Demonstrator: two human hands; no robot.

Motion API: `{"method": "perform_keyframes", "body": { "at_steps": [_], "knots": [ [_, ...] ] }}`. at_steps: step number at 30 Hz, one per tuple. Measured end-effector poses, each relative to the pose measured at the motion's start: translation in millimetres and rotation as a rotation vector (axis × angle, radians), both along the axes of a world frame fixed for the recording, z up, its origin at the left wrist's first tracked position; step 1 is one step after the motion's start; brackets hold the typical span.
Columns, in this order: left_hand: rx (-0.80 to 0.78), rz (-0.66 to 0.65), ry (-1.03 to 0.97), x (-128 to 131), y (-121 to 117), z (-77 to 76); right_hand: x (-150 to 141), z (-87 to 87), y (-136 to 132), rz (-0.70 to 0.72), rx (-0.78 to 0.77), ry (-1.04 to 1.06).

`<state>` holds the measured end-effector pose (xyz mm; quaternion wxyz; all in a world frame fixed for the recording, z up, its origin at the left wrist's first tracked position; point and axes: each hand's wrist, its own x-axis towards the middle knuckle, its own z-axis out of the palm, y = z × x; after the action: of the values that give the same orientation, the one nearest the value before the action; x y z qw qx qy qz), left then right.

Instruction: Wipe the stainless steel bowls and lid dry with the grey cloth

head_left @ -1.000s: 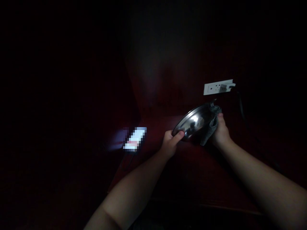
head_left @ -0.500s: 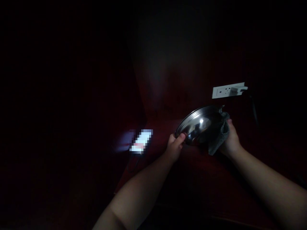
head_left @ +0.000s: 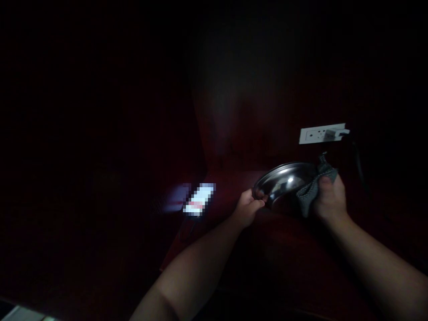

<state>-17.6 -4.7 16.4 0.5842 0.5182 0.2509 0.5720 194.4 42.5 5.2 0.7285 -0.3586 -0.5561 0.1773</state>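
Right hand [head_left: 332, 201] now brings its thumb over the grey cloth [head_left: 308, 196], clutching it against the steel bowl [head_left: 284, 180]; left hand [head_left: 246, 211] pinches the rim, seemingly steadying it.

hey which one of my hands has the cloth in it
Your right hand: it holds the greyish cloth against the shiny metal bowl. Your left hand grips the bowl's rim directly, with no cloth.
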Motion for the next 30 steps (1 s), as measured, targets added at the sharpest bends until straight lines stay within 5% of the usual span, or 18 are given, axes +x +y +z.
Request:
{"method": "perform_keyframes", "body": {
  "at_steps": [5, 10, 21, 30],
  "knots": [
    [-0.079, -0.013, -0.031, -1, 1, -5.1, -2, 9.7, -7, -0.082, 0.033, -0.107],
    [0.001, -0.043, -0.001, -4, 3, -2.5, -1, 18.6, -15, -0.16, 0.084, -0.224],
    [-0.035, -0.054, 0.055, -5, 8, -10.4, -2, 23.5, -23, -0.156, 0.208, -0.412],
    [-0.053, 0.018, -0.01, 2, 2, -11.4, -9, 16.3, -16, -0.036, 0.143, -0.141]
  ]
}}
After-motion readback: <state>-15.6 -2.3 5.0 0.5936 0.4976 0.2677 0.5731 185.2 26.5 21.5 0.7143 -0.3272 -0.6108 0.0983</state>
